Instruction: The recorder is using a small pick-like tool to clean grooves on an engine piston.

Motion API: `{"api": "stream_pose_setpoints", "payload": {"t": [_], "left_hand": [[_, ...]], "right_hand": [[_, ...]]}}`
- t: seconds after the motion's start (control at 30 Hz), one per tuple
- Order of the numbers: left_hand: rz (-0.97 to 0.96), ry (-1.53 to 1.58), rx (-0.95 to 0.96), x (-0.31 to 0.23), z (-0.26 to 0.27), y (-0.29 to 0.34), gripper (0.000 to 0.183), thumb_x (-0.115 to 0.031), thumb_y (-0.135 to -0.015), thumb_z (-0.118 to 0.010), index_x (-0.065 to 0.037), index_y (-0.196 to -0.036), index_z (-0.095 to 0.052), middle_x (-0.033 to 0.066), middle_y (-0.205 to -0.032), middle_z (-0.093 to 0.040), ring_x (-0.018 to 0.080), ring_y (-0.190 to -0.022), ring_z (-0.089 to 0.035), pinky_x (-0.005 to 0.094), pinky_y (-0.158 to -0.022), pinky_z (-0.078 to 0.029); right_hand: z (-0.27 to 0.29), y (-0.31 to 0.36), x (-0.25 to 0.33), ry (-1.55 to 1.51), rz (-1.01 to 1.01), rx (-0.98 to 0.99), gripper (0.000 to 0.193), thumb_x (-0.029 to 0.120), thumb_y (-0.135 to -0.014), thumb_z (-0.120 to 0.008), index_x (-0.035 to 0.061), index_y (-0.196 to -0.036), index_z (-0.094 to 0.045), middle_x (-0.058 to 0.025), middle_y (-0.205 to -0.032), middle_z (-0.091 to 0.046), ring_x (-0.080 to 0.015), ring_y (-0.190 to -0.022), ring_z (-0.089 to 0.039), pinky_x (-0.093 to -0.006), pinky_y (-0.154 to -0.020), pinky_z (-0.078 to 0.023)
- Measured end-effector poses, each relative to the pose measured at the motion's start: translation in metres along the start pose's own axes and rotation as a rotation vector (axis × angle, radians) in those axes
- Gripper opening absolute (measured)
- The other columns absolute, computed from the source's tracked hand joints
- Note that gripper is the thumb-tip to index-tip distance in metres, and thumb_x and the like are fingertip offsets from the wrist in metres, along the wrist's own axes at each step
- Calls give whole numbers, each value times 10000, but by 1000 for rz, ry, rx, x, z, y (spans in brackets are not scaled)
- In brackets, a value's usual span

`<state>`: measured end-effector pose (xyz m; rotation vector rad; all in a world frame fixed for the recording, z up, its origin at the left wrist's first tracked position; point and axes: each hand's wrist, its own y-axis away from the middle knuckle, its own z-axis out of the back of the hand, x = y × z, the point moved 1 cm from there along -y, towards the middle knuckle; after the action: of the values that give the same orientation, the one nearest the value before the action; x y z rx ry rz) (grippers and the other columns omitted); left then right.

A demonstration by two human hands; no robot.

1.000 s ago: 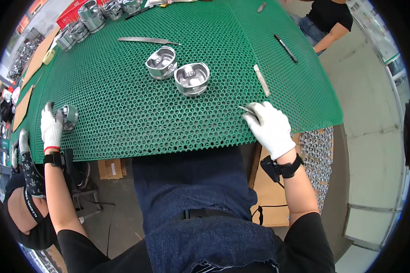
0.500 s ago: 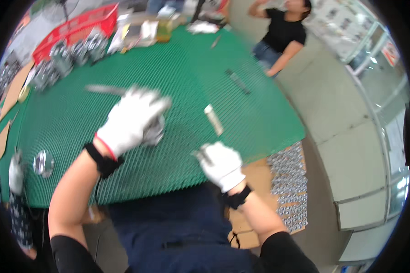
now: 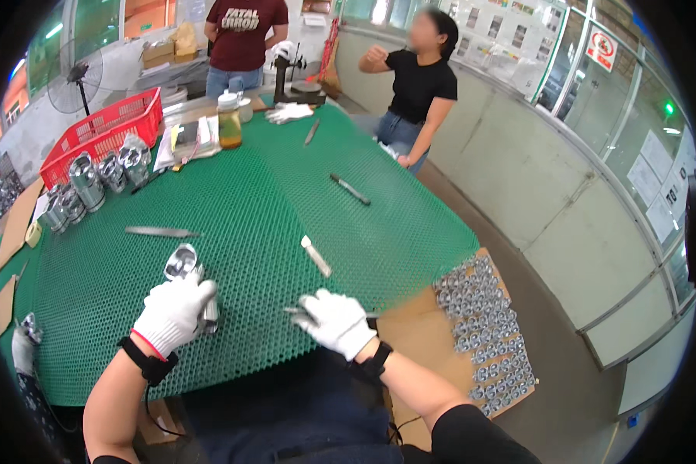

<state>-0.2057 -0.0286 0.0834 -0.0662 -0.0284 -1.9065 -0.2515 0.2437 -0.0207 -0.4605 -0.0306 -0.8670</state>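
My left hand (image 3: 170,313), in a white knit glove, is closed around a shiny chromed metal fitting (image 3: 182,261). Its round, hollow end faces up beyond the fingers, and a tubular part shows beside the hand. My right hand (image 3: 336,321), also gloved, is closed just above the near edge of the green mat (image 3: 247,209). A thin grey tip pokes out between its thumb and fingers; the rest of that tool is hidden. Past the left hand lies a flat grey blade-like tool (image 3: 162,231). Beyond the right hand lies a short white-handled tool (image 3: 315,257).
More chromed fittings (image 3: 87,182) stand by a red crate (image 3: 104,131) at far left. A dark marker (image 3: 350,189) lies on the mat. Rows of small metal parts (image 3: 479,317) cover cardboard at right. A co-worker's gloved hand (image 3: 23,352) is at left; two people stand beyond the table.
The view has tilted up and sharpened. My left hand, with the fitting, has come nearer, away from the flat grey tool. At far left, a shiny part is now at the co-worker's glove.
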Motion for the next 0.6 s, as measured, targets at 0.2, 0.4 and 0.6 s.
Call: {"api": "stream_pose_setpoints", "payload": {"t": [0.2, 0.4, 0.6], "left_hand": [[66, 888, -237, -33, -34, 58, 539, 27, -793, -507, 11, -1330, -464, 191, -1129, -596, 327, -1035, -611, 370, -924, -487], [-47, 1195, 403, -82, -27, 109, 465, 19, -787, -563, 24, -1250, -526, 168, -1160, -620, 284, -1069, -633, 352, -910, -504], [-143, 1171, 381, -98, -37, 122, 504, 21, -715, -614, 18, -1214, -542, 181, -1093, -638, 355, -990, -654, 384, -839, -533]], "right_hand": [[26, 17, -1, -61, 55, 35, 208, 314, -902, -579, 130, -864, -668, -115, -784, -623, -336, -734, -640, -454, -648, -511], [73, 36, 34, -488, 415, 514, 171, 290, -830, -669, 121, -806, -672, -66, -719, -627, -288, -644, -623, -388, -612, -500], [51, 47, 57, -606, 552, 592, 124, 262, -776, -697, 146, -760, -657, -38, -659, -567, -256, -612, -600, -378, -562, -463]]}}
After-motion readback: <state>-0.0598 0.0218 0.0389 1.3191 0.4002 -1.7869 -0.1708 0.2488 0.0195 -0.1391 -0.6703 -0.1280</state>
